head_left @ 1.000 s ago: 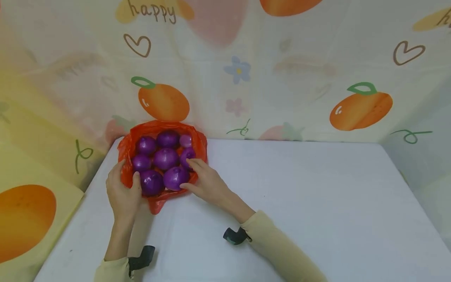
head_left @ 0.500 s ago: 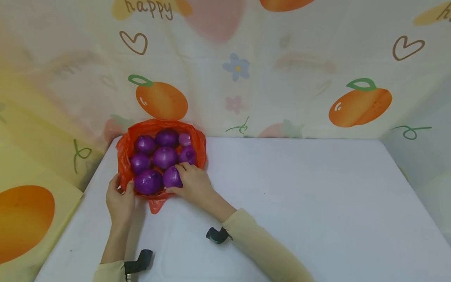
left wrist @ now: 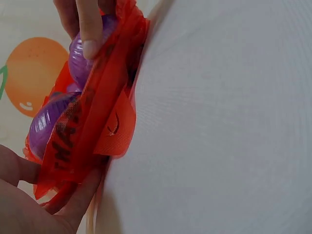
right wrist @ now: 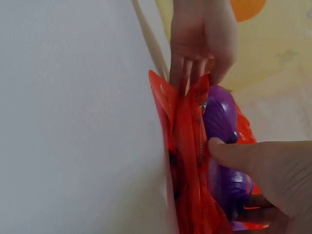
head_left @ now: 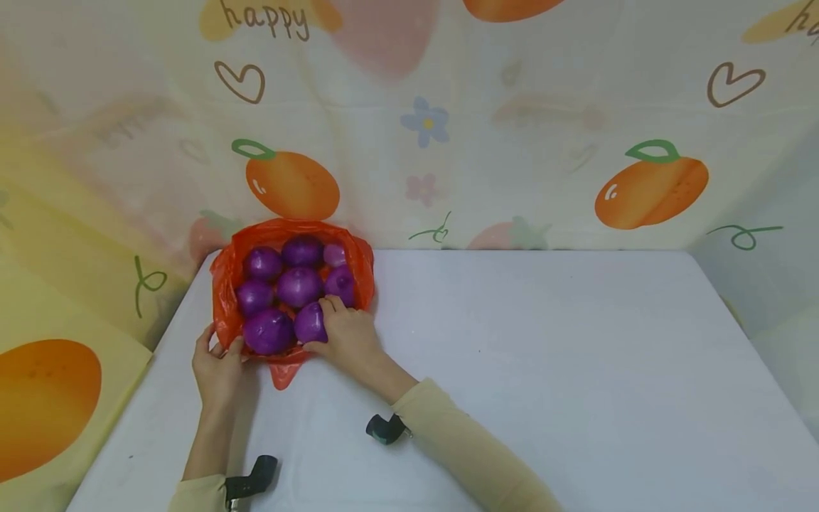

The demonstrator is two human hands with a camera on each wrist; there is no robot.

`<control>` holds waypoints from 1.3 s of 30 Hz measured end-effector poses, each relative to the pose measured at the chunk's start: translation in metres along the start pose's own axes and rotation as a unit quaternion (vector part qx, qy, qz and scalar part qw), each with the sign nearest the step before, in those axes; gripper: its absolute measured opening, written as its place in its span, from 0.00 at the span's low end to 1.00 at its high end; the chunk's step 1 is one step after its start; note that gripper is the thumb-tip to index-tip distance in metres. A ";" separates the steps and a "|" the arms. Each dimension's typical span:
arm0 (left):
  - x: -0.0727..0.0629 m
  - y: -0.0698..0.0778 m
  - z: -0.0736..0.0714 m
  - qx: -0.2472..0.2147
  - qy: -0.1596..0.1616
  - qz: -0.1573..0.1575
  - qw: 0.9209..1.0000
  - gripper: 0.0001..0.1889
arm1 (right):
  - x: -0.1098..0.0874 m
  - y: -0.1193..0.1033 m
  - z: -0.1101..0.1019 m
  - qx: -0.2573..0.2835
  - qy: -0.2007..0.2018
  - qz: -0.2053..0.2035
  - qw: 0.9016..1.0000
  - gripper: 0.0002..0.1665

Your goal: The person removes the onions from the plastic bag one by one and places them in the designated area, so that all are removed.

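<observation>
A red plastic bag [head_left: 224, 302] lies spread open on the table, with several shiny purple onions [head_left: 301, 286] inside it. My right hand [head_left: 350, 340] grips the front-right onion [head_left: 310, 323], thumb on the near side and fingers over its right side. That onion [right wrist: 234, 187] still sits among the others in the right wrist view. At the front-left corner, my left hand [head_left: 216, 373] holds the bag's rim. In the left wrist view its thumb and fingers are on either side of the red plastic [left wrist: 73, 141], beside the large front-left onion [left wrist: 51, 122].
The white table [head_left: 544, 370] stretches to the right of the bag. Behind it hangs a printed cloth [head_left: 486, 142] with oranges and flowers; a yellow cloth [head_left: 64, 284] is at the left. A red bag flap [head_left: 284, 373] sticks out in front.
My right hand has moved left and down from the bag's right side and closed round the front-right onion. My left hand has slid slightly down toward the bag's front-left corner.
</observation>
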State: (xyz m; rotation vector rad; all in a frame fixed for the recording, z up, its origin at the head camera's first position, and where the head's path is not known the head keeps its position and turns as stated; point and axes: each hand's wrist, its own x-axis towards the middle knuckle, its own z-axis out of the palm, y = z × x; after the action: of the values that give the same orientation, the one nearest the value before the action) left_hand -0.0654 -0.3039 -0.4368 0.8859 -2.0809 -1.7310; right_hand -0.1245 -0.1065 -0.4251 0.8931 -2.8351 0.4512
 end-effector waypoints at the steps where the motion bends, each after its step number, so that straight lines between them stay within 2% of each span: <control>1: 0.000 0.000 0.000 -0.003 0.003 0.002 1.000 0.30 | 0.000 0.000 0.001 0.003 0.002 0.000 1.000 0.47; 7: -0.002 0.000 -0.001 0.003 0.000 0.005 1.000 0.20 | 0.001 0.001 0.001 0.033 0.024 -0.009 0.999 0.38; 16: -0.004 0.002 -0.002 0.012 -0.018 -0.015 1.000 0.22 | -0.002 0.006 -0.014 0.069 0.035 -0.018 0.997 0.44; 20: -0.005 0.003 -0.004 0.026 -0.015 -0.024 0.999 0.21 | -0.004 0.009 -0.022 0.086 0.046 -0.039 0.994 0.45; 22: -0.005 0.002 -0.005 0.034 -0.013 -0.025 0.999 0.21 | -0.005 0.011 -0.025 0.111 0.053 -0.055 0.991 0.45; 29: -0.005 0.005 -0.006 -0.018 -0.007 -0.039 0.999 0.19 | -0.008 0.019 -0.031 0.193 0.055 -0.104 0.974 0.44; 34: -0.007 0.006 -0.005 -0.016 -0.004 -0.035 0.999 0.21 | -0.009 0.029 -0.038 0.240 0.046 -0.100 0.964 0.44; 39: -0.007 0.006 -0.005 -0.014 -0.007 -0.033 0.999 0.21 | -0.008 0.041 -0.047 0.255 0.048 -0.084 0.962 0.45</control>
State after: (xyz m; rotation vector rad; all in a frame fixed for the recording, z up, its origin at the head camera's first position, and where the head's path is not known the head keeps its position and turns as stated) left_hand -0.0586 -0.3026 -0.4285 0.9461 -2.0531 -1.7994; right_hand -0.1394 -0.0554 -0.3925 1.1415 -2.5593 1.1970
